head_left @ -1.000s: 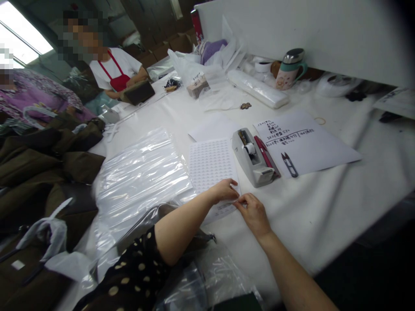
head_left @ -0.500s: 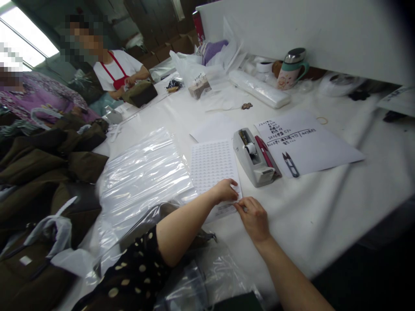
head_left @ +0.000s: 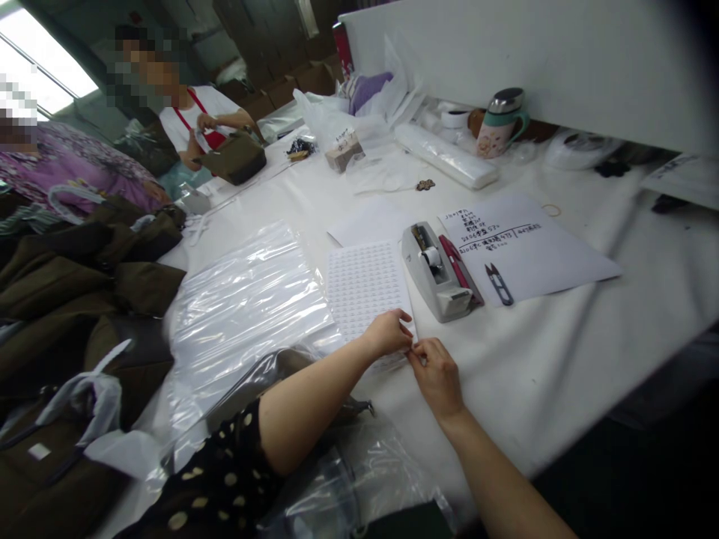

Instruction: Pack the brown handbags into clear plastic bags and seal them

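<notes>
A white sheet of labels (head_left: 365, 281), printed with rows of tiny text, lies on the white-covered table. My left hand (head_left: 390, 332) reaches across its lower right part, fingers bent down and closed at the sheet's edge. At the same edge, my right hand (head_left: 438, 374) pinches the sheet's lower right corner between thumb and forefinger. The fingertips of both hands almost meet, and whether a single label is between them is too small to tell. Left of the sheet, clear plastic bags (head_left: 247, 292) are spread flat. A plastic-wrapped dark bag (head_left: 264, 374) lies partly under my left forearm.
A tape dispenser (head_left: 435, 277) with a red pen (head_left: 454, 258) stands right of the sheet. Thread snips (head_left: 499, 284) lie on handwritten paper (head_left: 544, 254). A mug (head_left: 502, 123) stands at the back. Dark bags (head_left: 84, 299) are heaped left. Two people are across the table.
My hands stay at the sheet's lower right corner with hardly any shift. Across the table, the person in the red apron has raised their hands above the dark bag.
</notes>
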The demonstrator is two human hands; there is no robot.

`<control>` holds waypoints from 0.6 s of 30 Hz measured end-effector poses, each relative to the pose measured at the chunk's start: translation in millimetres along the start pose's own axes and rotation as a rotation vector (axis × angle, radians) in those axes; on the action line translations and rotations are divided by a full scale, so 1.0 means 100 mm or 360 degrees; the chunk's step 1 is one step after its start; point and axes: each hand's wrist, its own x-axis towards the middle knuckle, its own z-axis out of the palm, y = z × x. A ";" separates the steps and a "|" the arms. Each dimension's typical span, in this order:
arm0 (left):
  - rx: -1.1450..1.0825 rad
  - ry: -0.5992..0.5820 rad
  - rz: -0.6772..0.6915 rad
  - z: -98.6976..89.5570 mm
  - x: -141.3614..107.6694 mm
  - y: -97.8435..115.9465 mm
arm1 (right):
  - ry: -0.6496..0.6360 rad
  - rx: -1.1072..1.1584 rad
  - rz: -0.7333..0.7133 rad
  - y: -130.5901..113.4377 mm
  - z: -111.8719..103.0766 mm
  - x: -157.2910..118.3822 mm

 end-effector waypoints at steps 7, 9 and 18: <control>-0.0164 -0.0255 0.0223 -0.16 0.00 -0.06 | -0.0096 0.0648 0.0429 0.13 -0.06 0.06; -0.0039 -0.0297 0.0462 -0.24 0.01 -0.03 | -0.0425 0.0816 0.0578 0.19 -0.11 0.14; 0.0462 -0.0096 0.0895 -0.28 -0.05 -0.04 | -0.0816 0.0880 0.0624 0.10 -0.20 0.42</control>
